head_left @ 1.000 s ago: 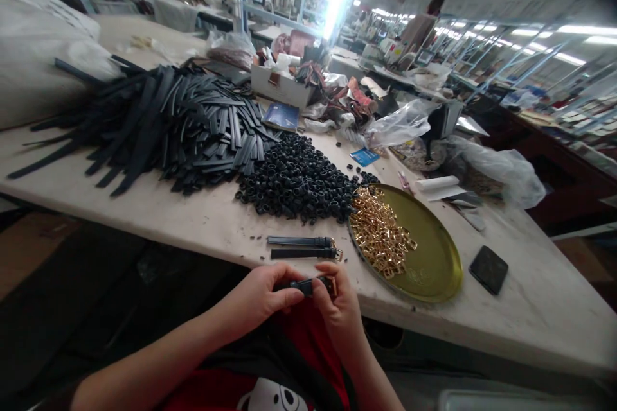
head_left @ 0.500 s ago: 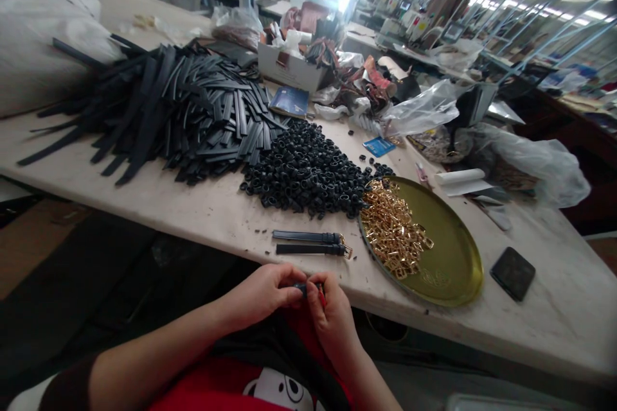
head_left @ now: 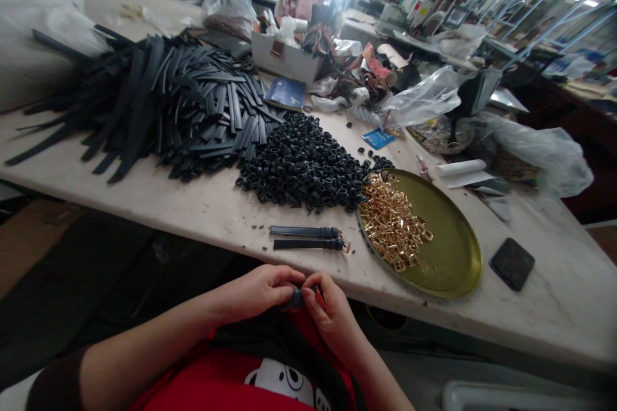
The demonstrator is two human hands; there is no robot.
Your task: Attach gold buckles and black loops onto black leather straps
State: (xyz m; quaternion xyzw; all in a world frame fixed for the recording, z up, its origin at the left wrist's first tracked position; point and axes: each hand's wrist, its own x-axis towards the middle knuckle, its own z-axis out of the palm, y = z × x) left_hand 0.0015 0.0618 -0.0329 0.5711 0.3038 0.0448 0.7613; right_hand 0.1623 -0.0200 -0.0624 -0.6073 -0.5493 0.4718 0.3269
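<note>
My left hand (head_left: 270, 290) is closed, thumb and fingers pinching a short dark strap (head_left: 295, 299) just off the table's front edge. Close against it, my right hand (head_left: 328, 308) is also closed on the strap's other end. Something small and red (head_left: 320, 297) shows between its fingers, too little seen to name. Most of the strap is hidden by my fingers. Beyond my hands, a dark strap with a gold buckle (head_left: 304, 231) and a second buckled strap (head_left: 308, 244) lie side by side on the table (head_left: 212, 221).
A heap of black strap loops (head_left: 308, 164) touches a round golden tray (head_left: 448, 237) holding gold buckles (head_left: 393, 225). Long dark strips (head_left: 193, 99) are piled at left. A black flat object (head_left: 511, 263) lies at right. Plastic bags (head_left: 427, 99) and a box (head_left: 284, 58) stand behind.
The strap between my hands has turned and more of its dark surface shows at my left fingertips. Both hands stay together. The camera view has shifted slightly.
</note>
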